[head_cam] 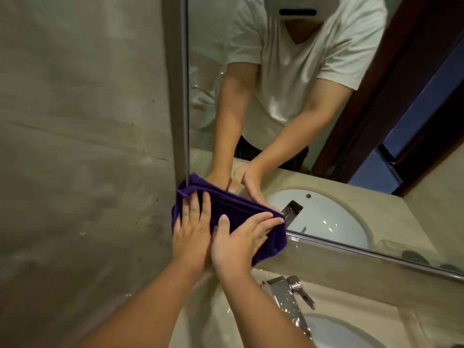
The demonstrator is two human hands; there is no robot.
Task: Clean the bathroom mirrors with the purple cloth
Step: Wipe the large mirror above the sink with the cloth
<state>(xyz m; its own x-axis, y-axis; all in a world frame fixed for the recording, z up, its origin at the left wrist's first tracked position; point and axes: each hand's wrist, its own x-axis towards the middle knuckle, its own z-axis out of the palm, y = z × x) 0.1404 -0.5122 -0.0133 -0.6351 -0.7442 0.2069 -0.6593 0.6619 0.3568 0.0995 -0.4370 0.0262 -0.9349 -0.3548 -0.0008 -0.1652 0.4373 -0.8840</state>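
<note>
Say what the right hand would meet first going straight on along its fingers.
Probably bare mirror glass just past the right end of the purple cloth, which the right hand presses flat.

Purple cloth (227, 209): deep violet, soft pile, folded into a thick oblong w/ layered edges showing along its top; lies flat against the glass at the bottom-left corner of the mirror (288, 101), left end covering the edging strip, long axis sloping down to the right. Mirror: wall-mounted, upright, slim metal edging at left & bottom; glass looks hazy nr the left edge.
</note>
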